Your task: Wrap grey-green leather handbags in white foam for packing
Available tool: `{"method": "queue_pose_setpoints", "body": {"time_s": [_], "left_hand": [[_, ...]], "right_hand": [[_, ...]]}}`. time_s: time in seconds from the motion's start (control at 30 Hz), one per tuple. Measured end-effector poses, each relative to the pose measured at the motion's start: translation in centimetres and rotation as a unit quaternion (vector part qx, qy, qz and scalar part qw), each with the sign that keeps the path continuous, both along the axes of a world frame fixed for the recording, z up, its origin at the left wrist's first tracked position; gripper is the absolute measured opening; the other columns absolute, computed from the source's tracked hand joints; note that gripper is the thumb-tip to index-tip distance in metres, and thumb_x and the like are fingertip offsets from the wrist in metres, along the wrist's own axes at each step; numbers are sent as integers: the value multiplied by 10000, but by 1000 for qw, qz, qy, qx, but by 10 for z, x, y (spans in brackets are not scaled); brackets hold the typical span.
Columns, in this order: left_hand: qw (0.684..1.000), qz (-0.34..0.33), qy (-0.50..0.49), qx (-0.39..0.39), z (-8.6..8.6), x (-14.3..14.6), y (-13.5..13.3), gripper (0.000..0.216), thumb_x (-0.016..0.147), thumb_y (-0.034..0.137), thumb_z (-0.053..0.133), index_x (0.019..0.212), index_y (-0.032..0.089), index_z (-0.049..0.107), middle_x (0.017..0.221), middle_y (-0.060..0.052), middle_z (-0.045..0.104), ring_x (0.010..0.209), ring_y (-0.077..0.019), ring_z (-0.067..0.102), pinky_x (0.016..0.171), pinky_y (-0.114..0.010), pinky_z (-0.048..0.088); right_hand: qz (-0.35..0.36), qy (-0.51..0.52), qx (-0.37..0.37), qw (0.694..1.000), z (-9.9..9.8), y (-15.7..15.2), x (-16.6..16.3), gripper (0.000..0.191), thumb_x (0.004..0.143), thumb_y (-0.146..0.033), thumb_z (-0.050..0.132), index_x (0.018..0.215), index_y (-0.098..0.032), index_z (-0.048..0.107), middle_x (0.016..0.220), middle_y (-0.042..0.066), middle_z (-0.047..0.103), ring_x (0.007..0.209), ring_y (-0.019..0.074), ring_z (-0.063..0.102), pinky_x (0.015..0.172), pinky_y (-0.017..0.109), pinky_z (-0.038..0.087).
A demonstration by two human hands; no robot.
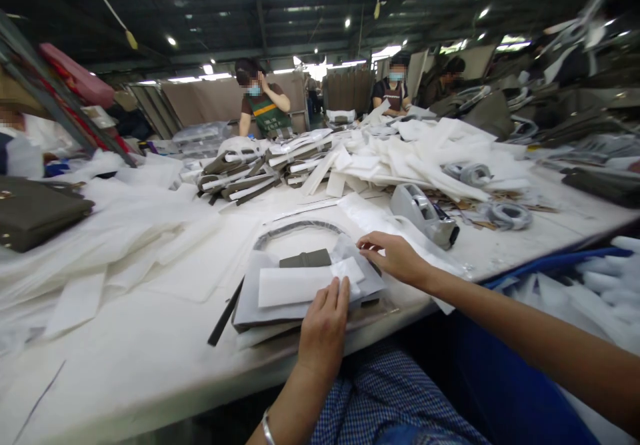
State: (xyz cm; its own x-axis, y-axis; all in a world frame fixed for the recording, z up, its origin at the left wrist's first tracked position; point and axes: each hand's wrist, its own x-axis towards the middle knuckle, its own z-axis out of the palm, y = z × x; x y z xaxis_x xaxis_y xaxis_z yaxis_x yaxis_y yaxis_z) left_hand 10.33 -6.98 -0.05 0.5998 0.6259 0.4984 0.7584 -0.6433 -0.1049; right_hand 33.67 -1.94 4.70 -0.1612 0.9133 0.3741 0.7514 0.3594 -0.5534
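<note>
The left hand [324, 328] lies nearly flat, fingers straight and close together, pressing on the right end of a folded white sheet [293, 286]. That sheet sits on a flat olive bag [306, 258] at the near edge of the worktop [140, 358]. The right hand [395, 256] is loosely curled, its fingertips on the thin wrapping [349, 248] at the bag's right corner (whether it pinches the wrapping or only touches it, I cannot tell). The bag lies directly under and between both hands, its dark handle [295, 228] arching away from them. A tape dispenser [425, 213] stands just beyond the right hand.
</note>
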Motion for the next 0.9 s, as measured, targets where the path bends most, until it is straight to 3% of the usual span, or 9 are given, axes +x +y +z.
{"method": "queue_pose_setpoints", "body": {"time_s": [0.13, 0.2, 0.27, 0.43, 0.6, 0.73, 0.9], "left_hand": [[1000, -5, -4, 5, -4, -2, 2, 586, 866, 58, 586, 1437, 117, 467, 1375, -103, 605, 1106, -209, 614, 983, -319, 536], [1000, -11, -6, 10, -5, -3, 3, 591, 857, 47, 587, 1433, 118, 477, 1382, -94, 601, 1112, -214, 612, 986, -319, 537], [1000, -14, -8, 15, -5, -3, 3, 589, 851, 42, 585, 1427, 118, 487, 1387, -84, 600, 1118, -216, 610, 987, -317, 538], [1000, -7, -16, 17, -4, -2, 2, 570, 845, 27, 581, 1402, 131, 520, 1375, -64, 613, 1130, -207, 612, 998, -305, 531], [1000, -7, -23, 9, -8, -2, 3, 564, 859, 27, 564, 1409, 141, 511, 1388, -66, 603, 1157, -203, 604, 1008, -304, 525], [999, -12, -35, 7, -11, -3, 3, 554, 879, 39, 540, 1419, 152, 499, 1395, -76, 596, 1160, -215, 607, 998, -315, 533], [999, -12, -45, 13, -8, -2, 2, 533, 865, 21, 551, 1384, 142, 534, 1366, -86, 617, 1141, -218, 617, 966, -318, 556]], "right_hand": [[-180, 10, 39, 983, 26, -22, 80, 232, 888, -354, 583, 1033, -214, 698, 1049, 69, 736, 916, 227, 698, 872, 358, 531], [-275, 38, -6, 961, 38, -22, 119, 254, 860, -344, 607, 1053, -210, 705, 1107, 78, 731, 1015, 261, 685, 928, 381, 523], [-317, 89, -92, 940, 47, -13, 149, 229, 844, -350, 626, 993, -206, 723, 1080, 79, 744, 1061, 283, 676, 930, 380, 535], [-298, 183, -250, 903, 53, 26, 176, 235, 824, -386, 678, 726, -172, 694, 771, 123, 760, 779, 250, 738, 720, 327, 617], [-287, 250, -328, 865, 58, 47, 177, 149, 833, -278, 673, 753, -152, 679, 621, 108, 721, 618, 217, 719, 526, 278, 603], [-277, 311, -311, 854, 59, 46, 171, 134, 878, -211, 615, 765, -160, 668, 607, 91, 709, 544, 186, 688, 466, 263, 580], [-248, 371, -198, 873, 61, 35, 162, 122, 857, -281, 683, 835, -161, 669, 707, 115, 730, 632, 212, 712, 509, 296, 606]]}}
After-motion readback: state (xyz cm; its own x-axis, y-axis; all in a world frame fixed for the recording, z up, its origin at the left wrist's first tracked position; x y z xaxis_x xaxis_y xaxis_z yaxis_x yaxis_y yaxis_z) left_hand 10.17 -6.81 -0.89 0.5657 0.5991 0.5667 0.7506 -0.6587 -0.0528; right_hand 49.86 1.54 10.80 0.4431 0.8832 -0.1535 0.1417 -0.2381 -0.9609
